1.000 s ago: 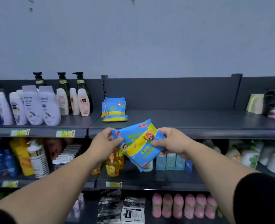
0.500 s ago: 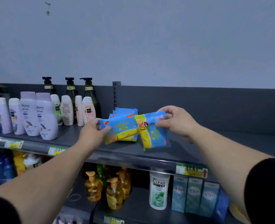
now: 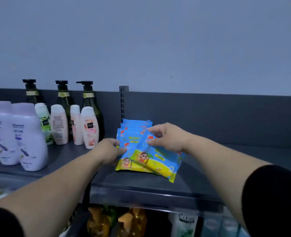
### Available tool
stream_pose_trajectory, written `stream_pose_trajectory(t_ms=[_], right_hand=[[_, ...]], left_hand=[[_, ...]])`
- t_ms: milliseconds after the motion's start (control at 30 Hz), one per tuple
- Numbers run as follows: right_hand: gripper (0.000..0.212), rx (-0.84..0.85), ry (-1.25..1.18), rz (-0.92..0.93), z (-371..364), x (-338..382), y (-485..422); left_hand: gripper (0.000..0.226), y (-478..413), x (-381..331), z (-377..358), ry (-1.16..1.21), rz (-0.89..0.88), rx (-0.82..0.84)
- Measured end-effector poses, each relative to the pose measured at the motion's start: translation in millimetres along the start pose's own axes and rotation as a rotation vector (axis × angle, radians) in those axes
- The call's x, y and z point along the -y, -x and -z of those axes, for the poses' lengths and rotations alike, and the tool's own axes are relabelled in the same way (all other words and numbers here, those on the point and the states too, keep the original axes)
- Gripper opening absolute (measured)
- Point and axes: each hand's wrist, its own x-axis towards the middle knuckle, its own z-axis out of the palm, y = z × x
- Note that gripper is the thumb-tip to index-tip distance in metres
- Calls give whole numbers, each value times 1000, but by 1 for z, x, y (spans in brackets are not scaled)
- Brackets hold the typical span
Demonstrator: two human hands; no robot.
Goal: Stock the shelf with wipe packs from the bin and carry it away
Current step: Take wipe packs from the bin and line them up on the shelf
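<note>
Packs held mid-air half second ago now down on top shelf (image 3: 141, 183), against stack (image 3: 136, 124) at back; placing nearly done. Left hand (image 3: 108, 151) grips edge of flat pack (image 3: 131, 151). Right hand (image 3: 168, 136) pinches corner of tilted pack (image 3: 160, 161), which overlaps it. Glossy blue-yellow wrappers, cartoon print. Several packs probably, blur hides count.

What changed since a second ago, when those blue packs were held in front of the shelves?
The blue wipe packs moved up and forward onto the top shelf, in front of the row of packs. Nothing was let go: the left grip still holds one, the right grip pinches the tilted one. The bottles stayed put.
</note>
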Motion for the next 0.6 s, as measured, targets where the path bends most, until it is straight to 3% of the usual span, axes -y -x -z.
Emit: stream_pose_trajectory(t_ms=[67, 167, 233, 300, 367, 500, 600], right_hand=[[48, 10, 97, 8, -15, 11, -17], [44, 26, 219, 4, -38, 22, -37], [43, 3, 251, -12, -48, 22, -45], [48, -21, 202, -65, -47, 20, -45], [66, 1, 127, -205, -34, 12, -40], [115, 224, 169, -507, -9, -17, -17], [97, 320, -40, -516, -21, -26, -10]], left_hand=[[18, -8, -3, 1, 46, 44, 31], [48, -16, -7, 7, 57, 129, 83], [62, -18, -6, 12, -59, 129, 161], [61, -22, 0, 13, -278, 69, 235], [63, -24, 2, 12, -430, -14, 244], [42, -32, 2, 10, -380, -23, 274], [42, -35, 1, 8, -276, -4, 328]])
